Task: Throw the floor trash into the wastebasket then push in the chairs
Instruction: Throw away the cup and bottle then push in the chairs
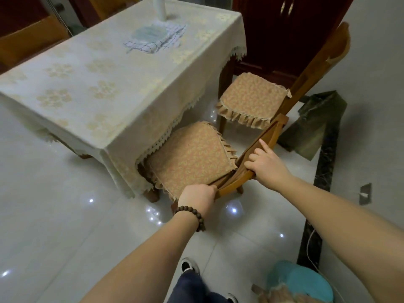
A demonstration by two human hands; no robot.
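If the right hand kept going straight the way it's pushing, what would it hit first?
Probably the tablecloth's lace edge. The right hand grips the near chair's backrest and points across its cushion toward the table; depth is hard to judge.

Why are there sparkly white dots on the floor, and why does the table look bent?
Head view: the dots are lamp glare on the shiny floor; the wide-angle lens bends the table and chair; the cloth far back looks blurry; both hands' grip stays sharp.

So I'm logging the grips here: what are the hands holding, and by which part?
Both hold the near chair by its backrest top rail: left hand at the near end, right hand further along.
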